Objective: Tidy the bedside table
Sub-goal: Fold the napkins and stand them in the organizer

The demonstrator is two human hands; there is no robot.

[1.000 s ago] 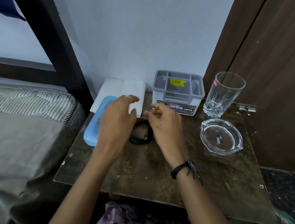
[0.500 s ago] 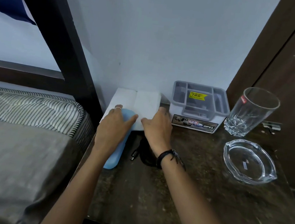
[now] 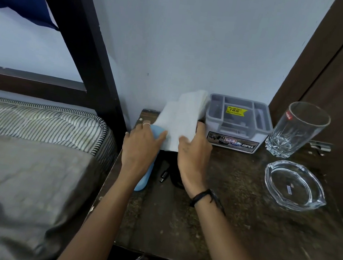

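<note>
Dark tabletop (image 3: 231, 211); at its back-left corner both hands pinch white paper (image 3: 180, 118), probably lifting it to tidy; left hand (image 3: 140, 147), right hand (image 3: 193, 156).

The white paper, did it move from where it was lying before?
Yes. The white paper has lifted off the dark wooden table; its far edge now rises against the wall, level with the grey plastic organiser box's top, pinched by both hands.

A single head-worn view looks forward and down, close over the bedside table (image 3: 241, 223) at lower right; the wall (image 3: 198, 36) fills the upper frame, the bed (image 3: 23, 166) the lower left.
</note>
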